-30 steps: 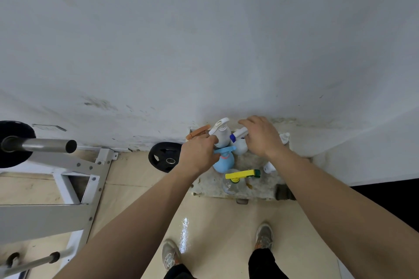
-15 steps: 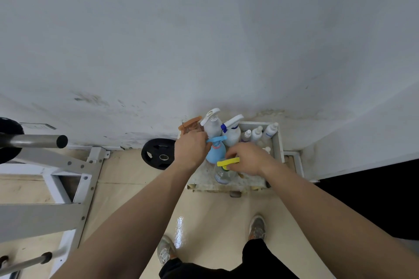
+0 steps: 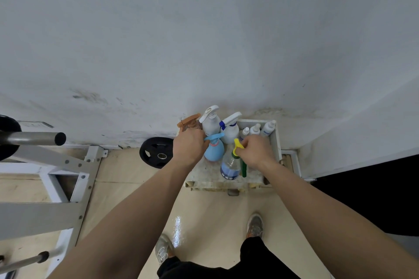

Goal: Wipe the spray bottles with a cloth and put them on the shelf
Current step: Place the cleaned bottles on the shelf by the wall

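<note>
1. Currently the right hand (image 3: 254, 152) is knuckles up with its fingers curled round the yellow trigger head of the clear bottle (image 3: 230, 167). The forearm comes in from lower right.
2. Clear bottle: front right of the shelf (image 3: 204, 175), blue liquid in its lower part. Can't tell if its base is resting on the shelf.
3. Left hand (image 3: 189, 146): back of hand to the camera, fingers curled down at the left tip of the trigger on the blue bottle (image 3: 214, 150), just in front of the orange bottle (image 3: 189, 121). The fingertips are hidden, so I can't tell what it grips, if anything.
4. Edges: the shelf is a low white unit pushed into the corner, with the wall (image 3: 204, 52) behind it and a side wall on the right. It has a raised rim at the back and right, and the front edge is open. A bare strip runs along the front left.
5. Open room: floor (image 3: 204, 210) between the shelf front and the shoes (image 3: 164, 249).
6. Left side: a weight plate (image 3: 156, 152) leans on the wall near the shelf. The rack frame (image 3: 68, 165) and barbell (image 3: 34, 138) are well apart.
7. Count, trigger sprayers: 5. These are the clear, blue and orange ones, a white bottle (image 3: 210, 121) and a blue-nozzle bottle (image 3: 231, 130). The back three stand in a row against the wall.
8. Count, small white bottles (image 3: 255, 129): 3, upright in the back right corner.
9. One green stick (image 3: 244, 169) lies just beside the clear bottle, on its right.
</note>
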A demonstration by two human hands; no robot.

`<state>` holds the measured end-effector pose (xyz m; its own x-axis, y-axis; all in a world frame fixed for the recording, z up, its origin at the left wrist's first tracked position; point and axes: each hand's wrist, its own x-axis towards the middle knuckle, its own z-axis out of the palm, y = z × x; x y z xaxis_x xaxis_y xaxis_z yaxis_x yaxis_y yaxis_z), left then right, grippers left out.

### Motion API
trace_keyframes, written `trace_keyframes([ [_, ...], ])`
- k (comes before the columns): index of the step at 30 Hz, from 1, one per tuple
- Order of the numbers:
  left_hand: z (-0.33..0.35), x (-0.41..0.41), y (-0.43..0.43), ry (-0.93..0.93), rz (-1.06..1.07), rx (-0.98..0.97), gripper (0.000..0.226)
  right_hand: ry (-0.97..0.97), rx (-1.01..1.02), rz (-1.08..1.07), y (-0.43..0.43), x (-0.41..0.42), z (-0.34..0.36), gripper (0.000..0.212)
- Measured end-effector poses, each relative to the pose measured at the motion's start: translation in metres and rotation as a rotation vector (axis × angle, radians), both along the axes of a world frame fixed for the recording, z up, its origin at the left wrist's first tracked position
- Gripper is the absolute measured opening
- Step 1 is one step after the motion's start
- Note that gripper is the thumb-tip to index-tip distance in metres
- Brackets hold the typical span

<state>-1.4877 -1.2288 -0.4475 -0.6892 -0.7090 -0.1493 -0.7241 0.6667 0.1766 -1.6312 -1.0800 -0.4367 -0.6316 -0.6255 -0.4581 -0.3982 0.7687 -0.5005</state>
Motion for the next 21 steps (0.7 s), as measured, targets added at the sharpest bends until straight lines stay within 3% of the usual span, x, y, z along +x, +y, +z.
trace_keyframes([
  [7,0.001,-0.001,0.001,-0.015,0.005,-0.008,0.026,-0.273,-0.093,-0.442,-0.010,-0.005,-0.008,0.022],
  [9,0.002,-0.001,0.001,-0.022,-0.002,-0.014,0.027,-0.372,-0.146,-0.538,-0.016,-0.012,-0.027,0.035],
  [11,0.001,-0.001,0.001,-0.028,-0.012,-0.023,0.028,-0.432,-0.179,-0.612,-0.023,-0.009,-0.022,0.040],
  [15,0.000,-0.001,0.000,-0.031,-0.035,-0.031,0.028,-0.493,-0.208,-0.758,-0.034,-0.003,-0.010,0.028],
  [21,-0.001,-0.005,0.001,-0.016,-0.071,-0.046,0.022,-0.551,-0.249,-0.840,-0.040,-0.004,-0.018,0.029],
])
